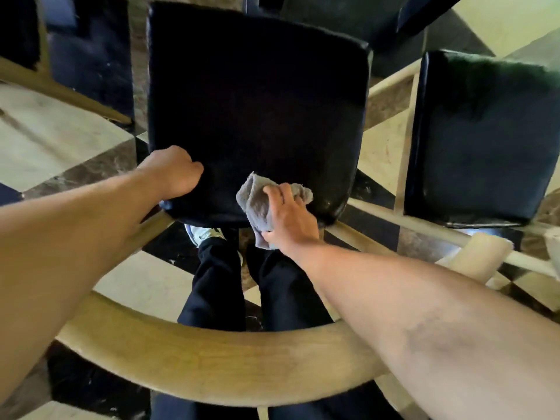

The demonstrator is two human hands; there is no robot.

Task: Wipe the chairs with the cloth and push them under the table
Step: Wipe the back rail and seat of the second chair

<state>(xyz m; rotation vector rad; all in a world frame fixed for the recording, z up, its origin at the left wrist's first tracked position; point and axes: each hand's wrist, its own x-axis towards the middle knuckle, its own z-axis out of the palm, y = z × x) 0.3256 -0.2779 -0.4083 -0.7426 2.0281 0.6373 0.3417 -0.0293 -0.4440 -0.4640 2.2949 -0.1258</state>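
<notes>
A chair with a black padded seat (257,101) and a curved light wooden backrest (212,368) stands right below me. My right hand (291,219) grips a crumpled grey cloth (257,198) and holds it on the seat's near edge, right of centre. My left hand (172,174) is curled at the seat's near left corner; its fingers are hidden, so whether they hold the edge is unclear. Both forearms reach over the backrest.
Another black-seated chair (485,137) with a light wooden frame stands to the right, and a third (91,56) to the left. The floor (54,137) has cream and dark marble tiles. My dark trouser legs (218,286) and a shoe show between seat and backrest.
</notes>
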